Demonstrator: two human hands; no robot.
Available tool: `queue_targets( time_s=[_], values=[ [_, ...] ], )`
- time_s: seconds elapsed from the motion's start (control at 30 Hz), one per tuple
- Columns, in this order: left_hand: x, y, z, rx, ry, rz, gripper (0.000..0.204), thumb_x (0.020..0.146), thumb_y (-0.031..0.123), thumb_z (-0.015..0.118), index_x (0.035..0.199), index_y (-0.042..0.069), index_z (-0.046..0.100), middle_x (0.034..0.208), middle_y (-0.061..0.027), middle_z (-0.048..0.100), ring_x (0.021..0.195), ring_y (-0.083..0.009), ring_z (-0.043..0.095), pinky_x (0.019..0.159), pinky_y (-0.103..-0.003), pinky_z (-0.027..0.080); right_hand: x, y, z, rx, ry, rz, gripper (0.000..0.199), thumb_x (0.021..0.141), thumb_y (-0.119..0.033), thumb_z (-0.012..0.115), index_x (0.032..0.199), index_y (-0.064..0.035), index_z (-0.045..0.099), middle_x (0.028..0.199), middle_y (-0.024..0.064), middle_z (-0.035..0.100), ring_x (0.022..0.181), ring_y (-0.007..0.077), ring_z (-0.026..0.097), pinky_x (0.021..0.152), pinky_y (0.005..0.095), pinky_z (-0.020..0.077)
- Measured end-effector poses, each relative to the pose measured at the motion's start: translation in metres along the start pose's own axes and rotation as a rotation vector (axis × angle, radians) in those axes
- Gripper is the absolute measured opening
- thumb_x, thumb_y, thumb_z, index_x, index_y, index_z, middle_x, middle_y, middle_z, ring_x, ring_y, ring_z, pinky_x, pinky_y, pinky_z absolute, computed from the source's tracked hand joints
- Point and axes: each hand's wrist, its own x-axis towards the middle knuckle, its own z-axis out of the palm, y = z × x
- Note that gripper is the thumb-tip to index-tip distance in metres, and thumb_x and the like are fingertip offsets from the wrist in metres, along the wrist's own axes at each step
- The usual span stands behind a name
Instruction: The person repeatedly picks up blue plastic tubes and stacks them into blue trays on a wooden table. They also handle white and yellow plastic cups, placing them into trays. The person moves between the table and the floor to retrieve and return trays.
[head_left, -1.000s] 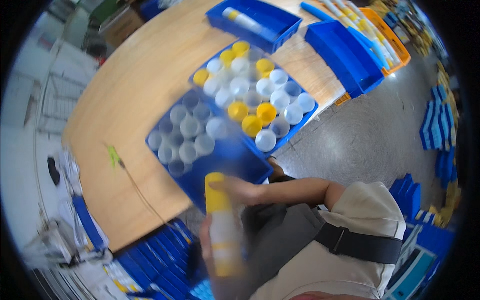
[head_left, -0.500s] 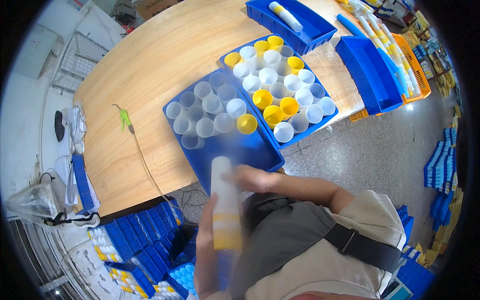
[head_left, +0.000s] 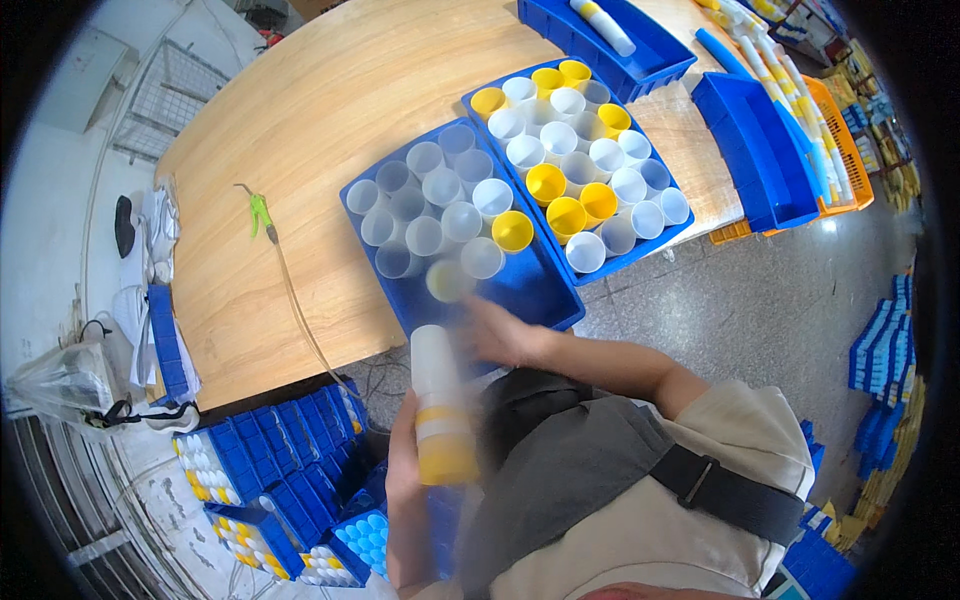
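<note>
A stack of white and yellow plastic cups (head_left: 445, 420) lies along my left hand (head_left: 403, 450), whose fingers are wrapped round its side. My right hand (head_left: 497, 332), smeared by motion, reaches over the front of a blue tray (head_left: 545, 290). At its fingertips a pale cup (head_left: 449, 281) stands in the tray's front part, blurred, the fingers closed on its near side. Behind it several translucent cups (head_left: 441, 187) stand mouth up in rows, with one yellow cup (head_left: 512, 231) on the right.
A second blue tray (head_left: 655, 240) full of white and yellow cups adjoins on the right. Farther off are a blue bin (head_left: 650, 80) with a cup stack in it, another blue bin (head_left: 755, 150) and an orange crate (head_left: 850, 160). A green air gun (head_left: 260, 213) with its hose lies left.
Another translucent cup now stands in the front row, and a further pale cup is at my right fingertips. The stack in my left hand looks shorter. The view has shifted slightly.
</note>
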Motion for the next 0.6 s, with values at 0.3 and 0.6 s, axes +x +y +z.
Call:
queue_targets(
  time_s=[0.3,0.6],
  values=[
    [-0.025,-0.006,0.003,0.275,0.052,-0.009,0.069,0.103,0.049,0.050,0.142,-0.007,0.038,0.119,-0.0271,0.060,0.102,-0.0356,0.067,0.086,-0.046,0.059,-0.025,0.013,0.022,-0.535,-0.186,-0.143,0.060,0.103,-0.053,0.053,0.134,-0.0009,0.050,0.132,0.0148,0.059,0.125,0.0278,0.057,0.110,0.0466,0.0410],
    [0.019,-0.011,0.022,0.279,-0.057,-0.185,0.068,0.101,0.048,0.056,0.139,-0.006,0.042,0.114,-0.0230,0.065,0.091,-0.0287,0.070,0.078,-0.037,0.060,-0.048,0.023,-0.036,-0.098,-0.096,-0.170,0.067,0.100,-0.043,0.062,0.142,0.0066,0.041,0.133,0.0176,0.057,0.127,0.0289,0.056,0.112,0.0436,0.0406]
  ],
)
